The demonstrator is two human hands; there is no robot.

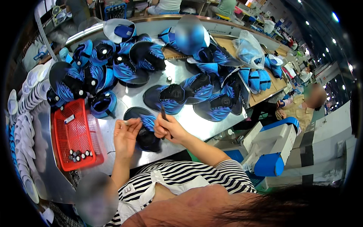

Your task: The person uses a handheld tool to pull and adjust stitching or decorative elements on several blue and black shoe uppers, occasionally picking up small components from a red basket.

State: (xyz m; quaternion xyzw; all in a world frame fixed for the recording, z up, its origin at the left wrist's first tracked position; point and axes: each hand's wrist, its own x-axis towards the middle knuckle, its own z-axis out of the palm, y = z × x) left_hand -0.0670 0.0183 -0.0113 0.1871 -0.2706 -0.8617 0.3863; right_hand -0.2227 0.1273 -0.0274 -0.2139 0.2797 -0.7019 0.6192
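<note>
Here, the right hand (171,129) grips a dark, possibly pen-like tool (163,113).

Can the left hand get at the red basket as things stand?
Likely yes: the left hand is just to the right of the red basket, and only a strip of metal table seems to lie between them. Whether it holds something small is hard to tell.

A factory workshop — a metal worktop (176,70) crowded with matching blue-and-black pieces (170,105), white parts (25,138) stacked alongside, people (169,5) seated beyond.
</note>
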